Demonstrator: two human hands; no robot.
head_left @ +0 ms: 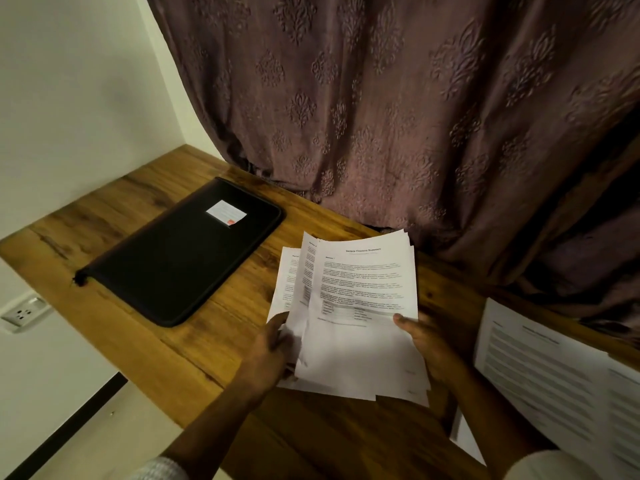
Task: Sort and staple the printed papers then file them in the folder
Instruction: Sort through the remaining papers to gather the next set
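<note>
A fanned stack of printed papers (360,299) is held up over the wooden table (145,327). My left hand (270,351) grips its lower left edge, thumb on the sheets that stick out to the left. My right hand (429,344) holds the lower right edge, thumb on the top page, which carries a title and a small table. A black zipped folder (180,251) with a white label lies shut on the table to the left of the papers. No stapler is in view.
More printed sheets (554,372) lie at the right edge of the table. A patterned brown curtain (398,116) hangs behind the table. A white wall and a wall socket (22,315) are on the left.
</note>
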